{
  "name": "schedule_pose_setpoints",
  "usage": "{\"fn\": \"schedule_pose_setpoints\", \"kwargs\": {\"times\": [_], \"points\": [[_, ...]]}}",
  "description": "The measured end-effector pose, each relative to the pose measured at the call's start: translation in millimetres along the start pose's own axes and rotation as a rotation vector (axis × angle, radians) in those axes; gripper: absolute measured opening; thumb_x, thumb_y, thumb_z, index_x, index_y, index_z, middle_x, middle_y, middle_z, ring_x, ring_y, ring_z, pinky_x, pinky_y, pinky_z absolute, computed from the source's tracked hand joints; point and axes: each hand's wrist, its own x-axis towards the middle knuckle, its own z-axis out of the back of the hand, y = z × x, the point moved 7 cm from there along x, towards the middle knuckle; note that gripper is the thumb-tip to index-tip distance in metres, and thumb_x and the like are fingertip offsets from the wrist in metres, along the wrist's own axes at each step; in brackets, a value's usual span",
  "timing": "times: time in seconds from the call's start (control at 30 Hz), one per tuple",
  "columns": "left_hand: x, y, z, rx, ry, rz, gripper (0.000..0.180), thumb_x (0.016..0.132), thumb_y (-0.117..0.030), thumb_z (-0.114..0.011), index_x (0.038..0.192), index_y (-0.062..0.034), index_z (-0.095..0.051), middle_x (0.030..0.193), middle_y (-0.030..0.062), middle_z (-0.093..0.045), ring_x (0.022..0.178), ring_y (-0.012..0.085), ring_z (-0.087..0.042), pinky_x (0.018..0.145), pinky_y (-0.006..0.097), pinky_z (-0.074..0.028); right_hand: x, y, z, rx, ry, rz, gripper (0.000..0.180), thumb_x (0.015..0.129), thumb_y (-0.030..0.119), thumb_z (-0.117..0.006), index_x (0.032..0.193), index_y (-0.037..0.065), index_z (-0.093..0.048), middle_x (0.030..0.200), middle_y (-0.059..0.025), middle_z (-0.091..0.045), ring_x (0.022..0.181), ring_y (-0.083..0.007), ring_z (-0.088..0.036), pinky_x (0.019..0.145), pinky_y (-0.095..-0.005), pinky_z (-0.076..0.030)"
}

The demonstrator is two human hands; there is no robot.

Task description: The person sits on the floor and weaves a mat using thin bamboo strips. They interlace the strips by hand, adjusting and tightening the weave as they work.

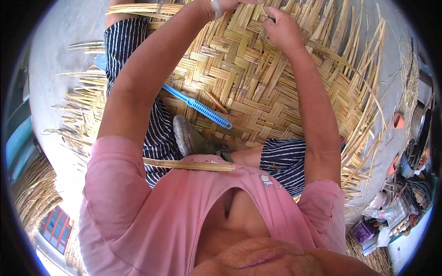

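Observation:
A large mat (271,103) of flat, pale yellow-green reed strips lies before me, woven in a zigzag pattern with long loose ends at its sides. My left hand (230,4) is at the mat's far part, mostly cut off by the top edge, so its fingers are hidden. Just right of it, my right hand (284,31) is closed, thumb and forefinger together low over the weave. What it pinches is too small to name. On the mat nearer me rests a blue plastic tool (209,115) with a ridged, holed handle, beside a short brown reed piece (214,100).
A split reed (193,164) lies across my lap. My shoe (183,135) rests at the mat's near edge. Bundled straw (37,193) stands at the left. Along the right are an orange pot (398,121), a purple box (363,231) and plastic bags.

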Motion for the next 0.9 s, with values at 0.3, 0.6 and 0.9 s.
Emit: {"fn": "schedule_pose_setpoints", "kwargs": {"times": [0.3,0.6,0.9], "points": [[-28,18,56,-0.451,-0.415,-0.290,0.012,0.092,-0.003,-0.068,0.102,-0.0081,-0.069,0.083,-0.0004,-0.064,0.069,0.0123,-0.057,0.062,0.025,-0.047,-1,-2,1,0.206,0.034,-0.077,0.037,0.099,0.035,-0.064,0.129,0.014,-0.070,0.118,-0.0127,-0.074,0.106,-0.0268,-0.071,0.093,-0.0393,-0.054],[-87,4,32,0.251,-0.736,-0.515,0.018,0.094,0.006,-0.060,0.105,-0.0019,-0.071,0.089,0.0017,-0.068,0.076,0.0087,-0.061,0.069,0.025,-0.052,-13,0,0,0.007,-0.128,0.140,0.026,0.096,0.020,-0.059,0.118,0.019,-0.073,0.114,-0.0102,-0.065,0.099,-0.0333,-0.068,0.091,-0.0447,-0.054],[-104,-61,-41,0.978,-0.708,-0.755,0.020,0.092,0.002,-0.059,0.105,-0.0057,-0.071,0.095,0.0178,-0.071,0.086,0.0369,-0.071,0.074,0.040,-0.056,-4,26,11,-0.072,0.005,0.156,0.021,0.088,0.006,-0.059,0.106,0.003,-0.069,0.109,-0.0215,-0.067,0.102,-0.0402,-0.066,0.088,-0.0483,-0.053]]}}
